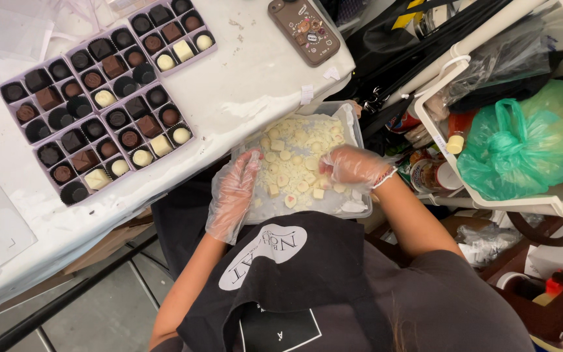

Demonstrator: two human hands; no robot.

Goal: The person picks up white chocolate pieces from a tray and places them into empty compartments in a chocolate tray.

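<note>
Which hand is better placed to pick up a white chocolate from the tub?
Probably the right hand: its gloved fingers are already down among the white chocolates inside the clear tub. The left hand rests along the tub's left edge, apparently steadying it.
</note>
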